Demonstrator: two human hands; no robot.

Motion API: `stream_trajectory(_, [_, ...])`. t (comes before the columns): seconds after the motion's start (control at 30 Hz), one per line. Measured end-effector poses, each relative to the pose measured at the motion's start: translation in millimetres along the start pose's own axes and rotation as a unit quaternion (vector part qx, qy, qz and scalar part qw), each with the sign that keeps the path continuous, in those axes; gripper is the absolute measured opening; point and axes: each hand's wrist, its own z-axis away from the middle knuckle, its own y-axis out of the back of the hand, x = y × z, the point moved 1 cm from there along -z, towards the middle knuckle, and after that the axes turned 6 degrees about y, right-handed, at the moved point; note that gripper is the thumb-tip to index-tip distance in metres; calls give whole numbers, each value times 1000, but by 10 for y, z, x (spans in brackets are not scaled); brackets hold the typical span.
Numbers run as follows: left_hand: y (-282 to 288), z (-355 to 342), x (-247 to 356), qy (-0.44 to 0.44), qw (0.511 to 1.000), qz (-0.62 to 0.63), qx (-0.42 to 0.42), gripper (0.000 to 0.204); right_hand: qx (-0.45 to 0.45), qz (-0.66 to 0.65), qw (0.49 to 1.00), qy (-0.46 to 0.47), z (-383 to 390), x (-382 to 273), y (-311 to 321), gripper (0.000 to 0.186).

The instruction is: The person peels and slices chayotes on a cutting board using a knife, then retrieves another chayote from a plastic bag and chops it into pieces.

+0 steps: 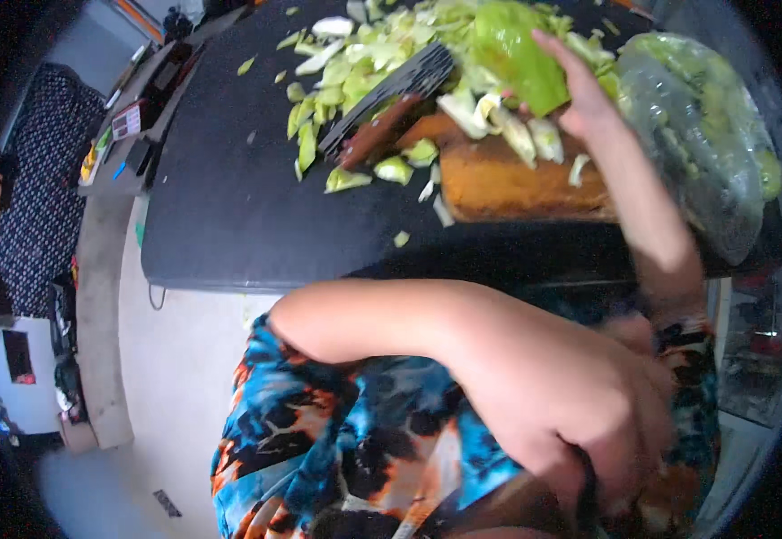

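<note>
A green vegetable in the right hand, beyond the wooden block.
The green vegetable (517, 58) is just past the far edge of the wooden block (521, 189), its long axis slanting from far left to near right; whether it is lifted or resting is unclear. The right hand (584, 103) is the nearer one, its fingers closed around the vegetable's right side, so the vegetable lies to the left of the palm; that forearm reaches up past the block's right end. Pale green pieces (351, 81) scatter left of and beyond the block, a dark ribbed slab (400, 90) slants to its left, and a plastic bag (678, 108) sits right of it on the worktop (247, 189). On the block's near side, well apart, the left hand (597, 427) bends across the patterned clothing (301, 440), knuckles up; whether its fingers grip anything cannot be told.
</note>
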Motion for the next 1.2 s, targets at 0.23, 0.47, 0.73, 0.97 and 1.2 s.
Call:
stream_trajectory(0.23, [1275,1123,182,529,550,-616,194,37,-133,-155,976,76,323,55,421,66])
stream_trajectory(0.47, [1413,1602,3,679,419,-566,210,45,-130,-226,961,90,362,-30,414,64])
stream_trajectory(0.73, [1272,1332,65,430,617,-479,453,29,-70,-233,968,64,306,18,429,60])
stream_trajectory(0.97, [918,916,-6,326,699,-587,246,44,-10,-246,965,86,305,200,307,45])
stream_trajectory(1.2, [903,919,-45,351,690,-586,239,44,-65,-289,954,46,325,352,386,42])
